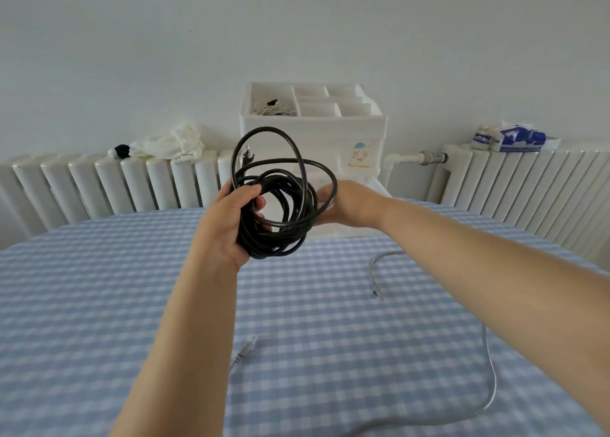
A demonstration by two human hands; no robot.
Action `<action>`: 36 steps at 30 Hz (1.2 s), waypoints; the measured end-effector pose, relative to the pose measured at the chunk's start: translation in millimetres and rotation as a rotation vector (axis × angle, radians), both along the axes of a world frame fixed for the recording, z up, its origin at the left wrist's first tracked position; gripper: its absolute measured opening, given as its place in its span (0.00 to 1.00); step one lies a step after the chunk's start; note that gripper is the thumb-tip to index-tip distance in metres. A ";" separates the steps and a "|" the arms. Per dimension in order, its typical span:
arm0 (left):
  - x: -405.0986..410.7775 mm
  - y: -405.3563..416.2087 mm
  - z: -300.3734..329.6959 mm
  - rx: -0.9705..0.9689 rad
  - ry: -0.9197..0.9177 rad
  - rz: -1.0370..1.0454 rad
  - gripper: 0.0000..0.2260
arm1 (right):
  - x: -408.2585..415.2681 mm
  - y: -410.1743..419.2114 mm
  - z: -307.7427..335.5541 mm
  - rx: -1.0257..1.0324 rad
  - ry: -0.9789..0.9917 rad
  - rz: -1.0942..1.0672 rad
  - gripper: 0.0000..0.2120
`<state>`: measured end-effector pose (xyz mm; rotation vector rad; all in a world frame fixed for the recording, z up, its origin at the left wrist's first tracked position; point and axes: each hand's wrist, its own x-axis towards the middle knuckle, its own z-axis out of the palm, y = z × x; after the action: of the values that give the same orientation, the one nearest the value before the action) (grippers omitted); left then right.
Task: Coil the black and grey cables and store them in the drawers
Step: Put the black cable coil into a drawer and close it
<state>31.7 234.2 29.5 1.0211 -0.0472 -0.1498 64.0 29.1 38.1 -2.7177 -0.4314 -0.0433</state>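
The worktop (99,304) fills the lower half of the frame, covered by a blue-and-white checked cloth, its far edge curving across the middle. A grey cable (491,387) lies loose on it at lower right, one plug end (376,291) right of centre, the other (244,350) near lower centre. A white drawer unit (350,139) stands at the far edge, upper centre, with open compartments on top.

A white cloth (171,144) and blue packet (520,138) lie on radiators behind the checked table (99,304).
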 end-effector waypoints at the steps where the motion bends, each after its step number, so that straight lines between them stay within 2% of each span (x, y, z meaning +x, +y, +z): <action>1: -0.6 -0.9 0.0 -0.024 0.015 -0.008 0.08 | 1.2 -1.2 1.5 -0.017 -0.009 -0.012 0.16; 2: -1.5 -2.0 0.5 -0.047 0.028 -0.023 0.07 | 1.6 -1.9 2.2 -0.049 -0.020 -0.046 0.23; 4: -2.2 -3.8 1.7 -0.080 0.035 -0.043 0.06 | 2.6 -2.6 3.0 -0.016 -0.013 -0.096 0.24; 6: -2.7 -5.4 3.3 -0.123 0.036 -0.044 0.06 | -0.8 -0.6 9.4 0.185 -0.002 -0.128 0.24; 9: -2.7 -8.0 2.9 -0.231 0.012 -0.080 0.07 | -6.2 1.3 18.8 0.686 0.066 -0.147 0.33; 11: -2.4 -12.4 3.0 -0.299 -0.003 -0.154 0.08 | -10.3 4.6 22.9 0.771 0.173 -0.082 0.38; 13: 1.5 -20.5 5.5 -0.361 -0.008 -0.238 0.07 | -17.8 8.3 27.4 0.800 0.213 0.000 0.39; 16: 19.0 -28.8 15.5 -0.375 -0.006 -0.295 0.05 | -20.8 10.7 36.8 1.006 0.306 0.004 0.43; 21: 46.9 -37.2 42.9 -0.165 0.028 -0.258 0.05 | -17.7 -7.8 47.6 1.399 0.447 0.015 0.50; 22: 50.1 -39.1 46.9 -0.090 0.028 -0.258 0.04 | -16.4 -9.9 48.4 1.410 0.454 0.031 0.50; 26: 60.1 -45.2 58.1 0.276 0.032 -0.244 0.05 | -16.1 -1.5 47.2 1.236 0.409 -0.033 0.43; 29: 68.2 -46.1 68.7 0.414 0.033 -0.217 0.09 | -13.4 3.2 48.1 1.220 0.364 -0.072 0.39; 31: 72.6 -47.5 74.5 0.510 0.013 -0.201 0.11 | -9.0 0.0 50.7 1.338 0.408 -0.065 0.40; 34: 74.8 -48.1 78.2 0.525 0.025 -0.195 0.11 | -4.8 -8.5 56.4 1.646 0.464 -0.174 0.27; 36: 75.2 -48.0 76.1 0.513 0.059 -0.203 0.10 | -3.3 -12.5 56.1 1.754 0.500 -0.200 0.27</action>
<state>106.9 186.2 105.6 1.5228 -0.0608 -0.3913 60.7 16.6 94.1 -0.9541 0.0915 0.1386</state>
